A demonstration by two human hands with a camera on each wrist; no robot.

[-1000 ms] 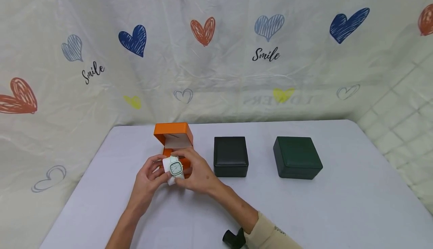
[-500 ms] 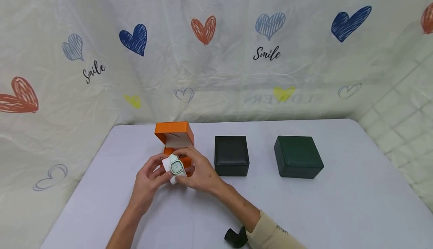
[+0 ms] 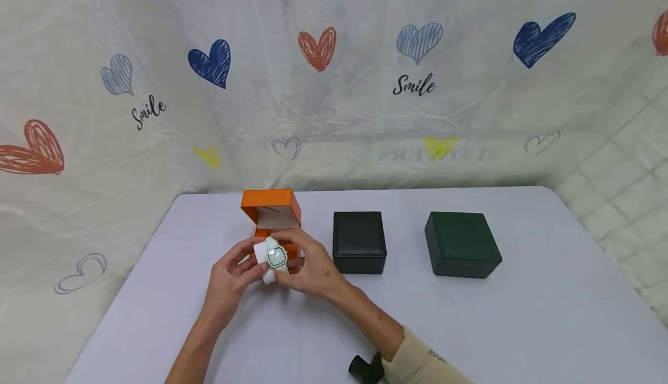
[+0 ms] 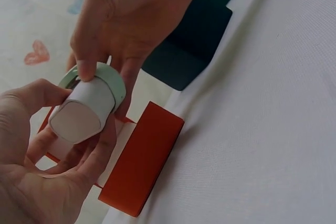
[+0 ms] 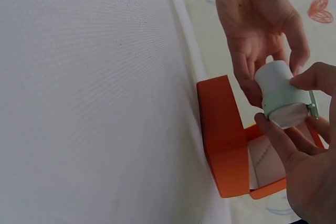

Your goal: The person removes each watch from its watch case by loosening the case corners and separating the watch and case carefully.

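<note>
A pale mint-green wristwatch [image 3: 277,256] sits around a white watch cushion [image 3: 260,251], held above the front of an open orange watch box [image 3: 271,199]. My left hand [image 3: 231,272] grips the cushion's left end between thumb and fingers; its bare end [image 4: 76,121] faces the left wrist view. From the other side my right hand [image 3: 313,266] holds the watch, fingers at the top of the strap and thumb at the bottom. In the right wrist view the strap [image 5: 283,98] lies near one end of the cushion. The box's lower part is mostly hidden behind the hands.
A closed black box [image 3: 358,242] stands just right of my right hand. Farther right is a closed dark green box [image 3: 461,243]. A small black object [image 3: 365,368] shows by the right sleeve at the table's [image 3: 548,314] near side. A heart-printed sheet hangs behind.
The watch has slid slightly rightward along the cushion, so more white shows at its left. Both hands keep their hold. The head view has shifted slightly.
</note>
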